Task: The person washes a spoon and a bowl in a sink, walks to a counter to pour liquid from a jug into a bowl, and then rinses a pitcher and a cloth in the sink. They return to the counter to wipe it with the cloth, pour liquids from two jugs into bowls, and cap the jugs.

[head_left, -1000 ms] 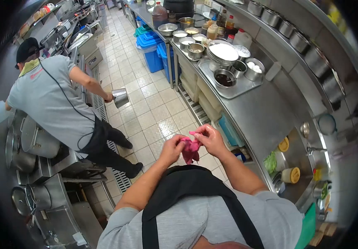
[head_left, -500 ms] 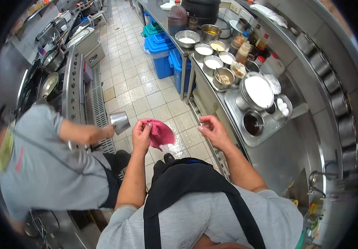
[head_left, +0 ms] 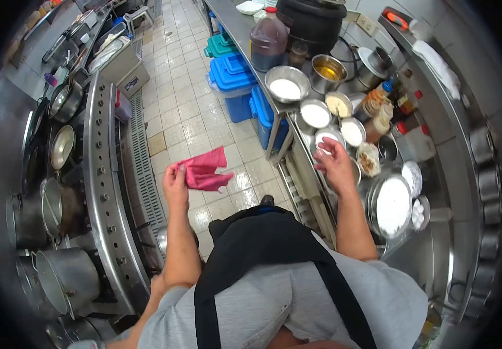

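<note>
Pink crumpled cloth (head_left: 205, 170) in left hand (head_left: 175, 180) grip; right hand (head_left: 335, 163) open-fingered over round steel bowls (head_left: 328, 138).

pink cloth (head_left: 205, 170), blue bins (head_left: 235, 74), black apron (head_left: 262, 244)

the left hand (head_left: 175, 181) pinches a pink cloth (head_left: 205, 170) that hangs over the tiled floor (head_left: 190, 110), beside the stove (head_left: 97, 174) with its pots (head_left: 68, 279). the right hand (head_left: 335, 164), fingers loosely spread, hovers over small bowls (head_left: 329, 125) of powders and sauces on the steel bench (head_left: 233, 23). blue bins (head_left: 233, 78) sit under the bench.
</note>
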The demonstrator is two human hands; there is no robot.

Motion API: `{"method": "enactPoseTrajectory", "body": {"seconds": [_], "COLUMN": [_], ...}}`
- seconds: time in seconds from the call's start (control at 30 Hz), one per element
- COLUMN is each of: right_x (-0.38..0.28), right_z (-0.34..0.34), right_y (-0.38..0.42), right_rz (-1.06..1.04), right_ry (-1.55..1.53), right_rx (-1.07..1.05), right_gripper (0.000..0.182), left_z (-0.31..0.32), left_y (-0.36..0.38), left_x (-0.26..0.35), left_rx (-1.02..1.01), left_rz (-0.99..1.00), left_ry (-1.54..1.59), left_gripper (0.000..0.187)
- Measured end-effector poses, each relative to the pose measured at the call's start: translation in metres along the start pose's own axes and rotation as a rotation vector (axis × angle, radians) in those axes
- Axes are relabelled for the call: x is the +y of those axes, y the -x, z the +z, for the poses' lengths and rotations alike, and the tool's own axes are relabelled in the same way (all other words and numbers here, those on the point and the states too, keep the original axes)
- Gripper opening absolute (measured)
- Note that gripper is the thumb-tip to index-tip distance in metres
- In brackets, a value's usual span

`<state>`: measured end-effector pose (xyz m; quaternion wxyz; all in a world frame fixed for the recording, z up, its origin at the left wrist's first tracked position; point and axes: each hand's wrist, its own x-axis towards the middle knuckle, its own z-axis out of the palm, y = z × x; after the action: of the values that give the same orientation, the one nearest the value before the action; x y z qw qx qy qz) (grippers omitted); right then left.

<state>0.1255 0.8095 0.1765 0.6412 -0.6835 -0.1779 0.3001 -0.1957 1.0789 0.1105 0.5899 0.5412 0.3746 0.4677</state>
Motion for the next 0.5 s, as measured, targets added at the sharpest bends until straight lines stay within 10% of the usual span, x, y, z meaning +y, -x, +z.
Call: {"method": "enactPoseTrajectory", "body": {"seconds": [0.2, 0.5], "right_x": [-0.070, -0.086], "right_z": [0.080, 0.166], "right_y": [-0.162, -0.315], "right_rz": [-0.157, -0.035], "right_ry": [0.019, -0.080], "right_rx": [-0.127, 0.236], "right_gripper": [0.065, 0.096], "left_z": [-0.018, -0.045], "left_y": [-0.040, -0.160], "left_x": [0.014, -0.018], "left_rx": [0.180, 0.292], "left_rz": [-0.074, -0.143], "left_ry": [0.009, 0.039], "left_gripper": [0.010, 0.008]}}
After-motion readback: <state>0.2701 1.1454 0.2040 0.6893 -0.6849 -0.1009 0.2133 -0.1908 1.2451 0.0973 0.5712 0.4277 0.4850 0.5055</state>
